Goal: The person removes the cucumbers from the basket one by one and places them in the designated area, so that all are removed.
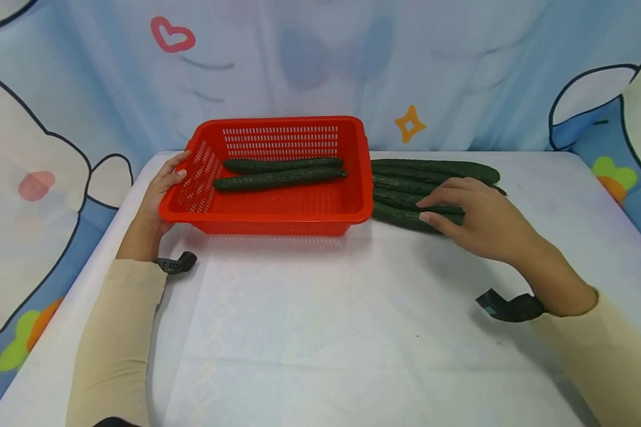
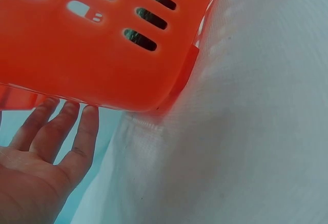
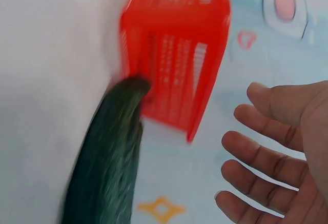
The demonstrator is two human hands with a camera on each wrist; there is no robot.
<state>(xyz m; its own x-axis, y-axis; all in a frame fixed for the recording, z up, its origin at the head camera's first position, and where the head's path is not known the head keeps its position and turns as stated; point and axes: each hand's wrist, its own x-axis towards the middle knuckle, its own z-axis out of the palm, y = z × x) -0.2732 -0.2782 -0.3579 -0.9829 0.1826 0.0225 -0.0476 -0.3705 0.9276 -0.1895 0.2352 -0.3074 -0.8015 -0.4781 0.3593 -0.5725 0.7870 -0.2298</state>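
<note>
A red plastic basket [image 1: 278, 228] with slotted walls stands at the back of the table, holding two dark green cucumbers [image 1: 280, 179]. My left hand [image 1: 157, 198] is at its left end; in the left wrist view, nearly straight fingers [image 2: 84, 131] touch the basket's edge from outside, and the thumb is out of sight. Several more cucumbers [image 1: 432, 172] lie side by side to the right of the basket, their left ends close to its wall. Over their right part hovers my right hand [image 1: 478, 216], thumb and fingers parted with nothing between them. The right wrist view has one cucumber [image 3: 110, 152] beside the hand.
A white cloth [image 1: 320, 332] covers the table. Behind it hangs a light blue curtain [image 1: 320, 65] with cartoon prints, close to the basket's back rim. Dark wrist straps with small cameras [image 1: 513, 307] sit at both cuffs.
</note>
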